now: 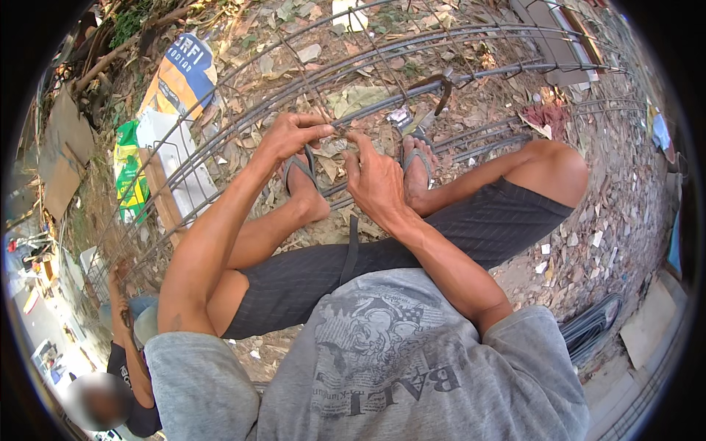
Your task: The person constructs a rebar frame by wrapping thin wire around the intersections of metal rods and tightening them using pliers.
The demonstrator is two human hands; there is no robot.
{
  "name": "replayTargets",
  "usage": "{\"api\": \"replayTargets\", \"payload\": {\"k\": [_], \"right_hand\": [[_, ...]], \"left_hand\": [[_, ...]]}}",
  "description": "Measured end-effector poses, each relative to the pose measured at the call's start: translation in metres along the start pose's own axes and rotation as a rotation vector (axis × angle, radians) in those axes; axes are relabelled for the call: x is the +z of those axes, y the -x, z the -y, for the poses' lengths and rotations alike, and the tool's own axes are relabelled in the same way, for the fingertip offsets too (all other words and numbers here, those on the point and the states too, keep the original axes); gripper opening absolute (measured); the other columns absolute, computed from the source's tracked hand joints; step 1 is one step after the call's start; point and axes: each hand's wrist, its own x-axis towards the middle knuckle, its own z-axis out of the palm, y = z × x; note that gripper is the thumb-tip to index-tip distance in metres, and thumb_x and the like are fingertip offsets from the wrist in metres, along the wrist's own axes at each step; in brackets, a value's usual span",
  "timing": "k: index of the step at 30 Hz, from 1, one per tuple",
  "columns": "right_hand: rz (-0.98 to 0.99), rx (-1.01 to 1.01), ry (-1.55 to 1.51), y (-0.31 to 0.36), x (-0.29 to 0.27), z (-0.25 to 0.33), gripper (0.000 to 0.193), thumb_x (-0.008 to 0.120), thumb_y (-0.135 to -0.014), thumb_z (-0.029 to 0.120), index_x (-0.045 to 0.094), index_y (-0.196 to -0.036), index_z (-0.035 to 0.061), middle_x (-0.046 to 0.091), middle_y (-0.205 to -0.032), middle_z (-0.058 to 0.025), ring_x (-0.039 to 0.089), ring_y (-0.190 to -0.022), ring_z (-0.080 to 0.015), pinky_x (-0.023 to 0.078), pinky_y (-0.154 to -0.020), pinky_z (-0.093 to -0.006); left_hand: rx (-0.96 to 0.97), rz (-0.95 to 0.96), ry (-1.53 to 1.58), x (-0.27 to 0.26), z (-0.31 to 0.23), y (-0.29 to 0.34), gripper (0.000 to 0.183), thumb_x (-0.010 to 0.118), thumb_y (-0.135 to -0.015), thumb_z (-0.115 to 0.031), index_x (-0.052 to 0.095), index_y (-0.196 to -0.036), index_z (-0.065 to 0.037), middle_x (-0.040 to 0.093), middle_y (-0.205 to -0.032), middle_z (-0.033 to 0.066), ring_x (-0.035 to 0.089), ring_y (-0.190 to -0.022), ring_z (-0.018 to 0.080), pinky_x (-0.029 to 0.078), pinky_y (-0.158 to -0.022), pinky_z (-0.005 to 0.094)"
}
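Note:
A long cage of steel reinforcing bars (pixel 419 90), bound with thin square stirrups, crosses in front of me. At its near bars, my left hand (pixel 294 138) has thumb and forefinger pinched together; anything between them is too small to make out. My right hand (pixel 376 182) is close beside it, its forefinger by the same bar. Thumb and forefinger stand apart there, the other fingers curl, and I see nothing held. A dark pair of pincers (pixel 443 94) hangs on the bars to the right of my hands.
My sandalled feet (pixel 300 176) are under the bars. An orange, white and blue sack (pixel 180 77), a green sack (pixel 131 173) and a wooden board (pixel 163 191) lie left. Another person (pixel 132 353) sits at lower left. Bundled bars (pixel 592 327) lie right on littered ground.

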Motion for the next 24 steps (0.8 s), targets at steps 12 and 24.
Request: {"api": "replayTargets", "payload": {"k": [12,24], "right_hand": [[0.113,-0.22,-0.061,-0.006,0.056,-0.035,0.054,0.055,-0.093,0.007,0.055,-0.147,0.01,0.067,-0.091,-0.0254,0.069,-0.079,-0.0446,0.054,-0.069,-0.0544],[0.168,-0.173,0.247,-0.032,0.093,-0.04,0.066,0.057,-0.089,0.003,0.033,-0.15,0.002,0.068,-0.092,-0.0246,0.07,-0.076,-0.0476,0.056,-0.065,-0.058]], "left_hand": [[0.043,-0.002,-0.041,0.005,-0.002,-0.001,0.039,0.081,-0.089,-0.034,0.078,-0.113,-0.002,0.074,-0.081,0.0054,0.067,-0.073,0.0118,0.05,-0.062,0.0305],[0.269,-0.164,-0.052,0.017,0.015,-0.005,0.034,0.081,-0.084,-0.033,0.081,-0.104,-0.005,0.079,-0.091,0.0129,0.073,-0.086,0.0197,0.055,-0.081,0.0354]]}}
